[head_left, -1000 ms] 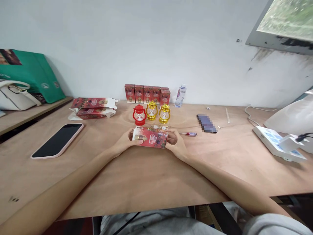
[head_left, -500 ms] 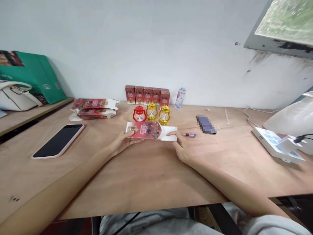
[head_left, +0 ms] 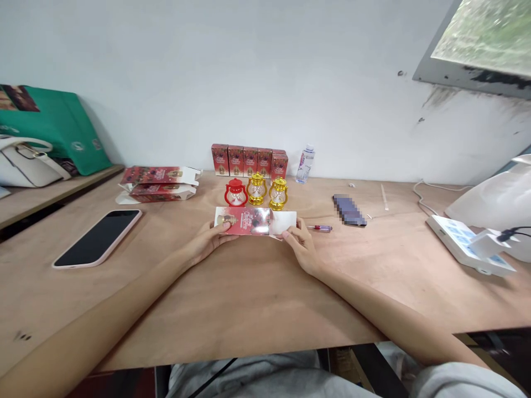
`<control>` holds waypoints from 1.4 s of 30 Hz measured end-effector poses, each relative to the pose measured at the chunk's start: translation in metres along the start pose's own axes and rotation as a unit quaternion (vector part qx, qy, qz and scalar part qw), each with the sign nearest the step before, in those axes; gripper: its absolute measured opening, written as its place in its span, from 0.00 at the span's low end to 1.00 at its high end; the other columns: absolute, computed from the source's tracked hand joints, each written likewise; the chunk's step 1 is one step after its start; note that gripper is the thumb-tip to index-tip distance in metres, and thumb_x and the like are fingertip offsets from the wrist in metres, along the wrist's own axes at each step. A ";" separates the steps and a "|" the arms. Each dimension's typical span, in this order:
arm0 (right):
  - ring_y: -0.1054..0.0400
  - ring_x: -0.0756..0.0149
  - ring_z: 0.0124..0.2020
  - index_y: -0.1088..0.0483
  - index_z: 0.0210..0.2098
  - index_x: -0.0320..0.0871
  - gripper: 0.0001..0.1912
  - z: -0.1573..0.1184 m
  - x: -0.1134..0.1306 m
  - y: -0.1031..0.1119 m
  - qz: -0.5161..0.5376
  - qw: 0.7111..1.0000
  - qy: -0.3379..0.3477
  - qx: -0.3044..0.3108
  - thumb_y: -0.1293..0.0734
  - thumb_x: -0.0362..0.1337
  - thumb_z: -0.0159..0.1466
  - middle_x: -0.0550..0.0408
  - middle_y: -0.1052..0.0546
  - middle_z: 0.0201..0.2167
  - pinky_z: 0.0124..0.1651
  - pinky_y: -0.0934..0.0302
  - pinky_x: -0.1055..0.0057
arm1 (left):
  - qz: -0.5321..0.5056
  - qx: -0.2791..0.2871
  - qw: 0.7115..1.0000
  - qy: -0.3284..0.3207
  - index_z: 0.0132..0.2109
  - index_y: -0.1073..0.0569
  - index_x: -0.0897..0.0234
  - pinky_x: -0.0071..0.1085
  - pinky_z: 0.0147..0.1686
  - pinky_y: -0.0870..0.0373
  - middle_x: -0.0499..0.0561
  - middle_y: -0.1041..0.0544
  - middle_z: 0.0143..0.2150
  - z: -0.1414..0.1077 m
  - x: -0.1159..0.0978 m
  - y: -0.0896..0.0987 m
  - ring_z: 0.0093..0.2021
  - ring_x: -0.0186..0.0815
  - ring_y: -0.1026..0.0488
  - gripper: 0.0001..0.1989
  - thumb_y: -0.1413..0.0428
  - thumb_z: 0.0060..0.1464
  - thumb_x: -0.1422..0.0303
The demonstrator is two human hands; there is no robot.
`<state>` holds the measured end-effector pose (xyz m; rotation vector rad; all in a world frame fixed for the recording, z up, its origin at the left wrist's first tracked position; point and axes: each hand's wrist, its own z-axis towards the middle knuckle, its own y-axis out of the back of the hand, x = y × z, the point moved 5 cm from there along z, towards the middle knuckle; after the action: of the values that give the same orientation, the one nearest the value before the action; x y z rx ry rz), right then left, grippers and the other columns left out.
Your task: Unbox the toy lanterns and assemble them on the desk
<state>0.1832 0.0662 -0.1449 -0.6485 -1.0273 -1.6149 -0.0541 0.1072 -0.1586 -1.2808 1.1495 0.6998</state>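
A red printed cardboard box [head_left: 249,220] lies sideways between my two hands, just above the table. My left hand [head_left: 211,239] grips its left end, thumb on top and fingers underneath. At the other end, my right hand [head_left: 301,243] pinches the white open flaps [head_left: 284,221]. Whether anything is inside the box cannot be seen. Right behind it stand a red lantern [head_left: 236,193] and two gold lanterns, one in the middle [head_left: 256,189] and one on the right [head_left: 278,194]. A screwdriver-like tool [head_left: 321,228] lies just right of my right hand.
Several closed red boxes [head_left: 243,162] line the wall beside a bottle [head_left: 306,164]. Unfolded cartons [head_left: 161,184] and a pink-edged phone [head_left: 98,239] are at left. A dark phone [head_left: 349,210] and a white power strip [head_left: 470,243] lie at right.
My right thumb has shifted from the top of the white flaps to their near edge, and the flaps have changed shape. My left hand keeps its hold on the box.
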 end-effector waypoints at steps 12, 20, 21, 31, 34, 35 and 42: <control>0.33 0.61 0.39 0.23 0.23 0.44 0.17 0.009 -0.022 -0.007 0.128 0.984 -0.126 0.003 0.29 0.53 0.50 0.56 0.24 0.32 0.43 0.40 0.67 | 0.146 -0.007 0.986 -0.078 0.50 0.31 0.63 0.41 0.48 0.28 0.54 0.22 0.47 -0.010 -0.002 -0.015 0.48 0.46 0.25 0.36 0.30 0.30 0.63; 0.34 0.65 0.34 0.23 0.22 0.43 0.13 0.007 -0.029 -0.004 0.183 0.961 -0.202 -0.044 0.27 0.46 0.46 0.57 0.24 0.27 0.42 0.41 0.69 | 0.084 0.009 0.994 -0.075 0.49 0.31 0.60 0.35 0.47 0.27 0.51 0.22 0.46 -0.007 -0.001 -0.014 0.45 0.40 0.24 0.33 0.30 0.32 0.69; 0.33 0.64 0.38 0.23 0.22 0.43 0.11 0.008 -0.030 -0.002 0.199 0.956 -0.205 -0.062 0.26 0.45 0.46 0.56 0.23 0.29 0.45 0.41 0.69 | 0.057 0.004 0.996 -0.074 0.49 0.30 0.61 0.35 0.48 0.27 0.51 0.22 0.46 -0.005 -0.002 -0.012 0.45 0.39 0.25 0.32 0.31 0.33 0.70; 0.27 0.65 0.39 0.30 0.24 0.44 0.06 0.018 -0.061 0.018 0.380 0.874 -0.247 -0.177 0.28 0.37 0.48 0.56 0.21 0.32 0.48 0.34 0.66 | -0.090 -0.157 0.973 -0.145 0.37 0.29 0.62 0.26 0.33 0.28 0.45 0.23 0.33 0.006 -0.027 0.028 0.31 0.31 0.26 0.18 0.34 0.36 0.65; 0.27 0.67 0.37 0.30 0.25 0.44 0.07 0.022 -0.060 0.031 0.381 0.870 -0.224 -0.218 0.28 0.37 0.48 0.56 0.21 0.31 0.43 0.32 0.69 | -0.088 -0.170 0.969 -0.158 0.36 0.30 0.61 0.28 0.34 0.29 0.46 0.24 0.30 0.009 -0.031 0.041 0.33 0.33 0.26 0.18 0.38 0.41 0.55; 0.27 0.66 0.36 0.30 0.25 0.44 0.08 0.024 -0.058 0.036 0.372 0.874 -0.208 -0.233 0.28 0.37 0.48 0.55 0.21 0.31 0.42 0.32 0.69 | -0.082 -0.167 0.969 -0.160 0.36 0.30 0.61 0.29 0.35 0.29 0.46 0.24 0.30 0.010 -0.032 0.043 0.34 0.33 0.26 0.18 0.40 0.44 0.52; 0.27 0.66 0.34 0.27 0.28 0.42 0.13 0.031 -0.019 0.067 0.185 0.937 -0.068 -0.289 0.27 0.44 0.50 0.54 0.24 0.35 0.39 0.32 0.66 | -0.102 -0.102 0.986 -0.079 0.37 0.28 0.63 0.33 0.36 0.26 0.52 0.22 0.32 0.007 -0.021 0.030 0.32 0.36 0.26 0.29 0.54 0.51 0.41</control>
<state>0.2500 0.0980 -0.1256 -1.2837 -0.4645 -1.5414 -0.0859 0.1238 -0.1509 -1.4643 0.8196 0.7646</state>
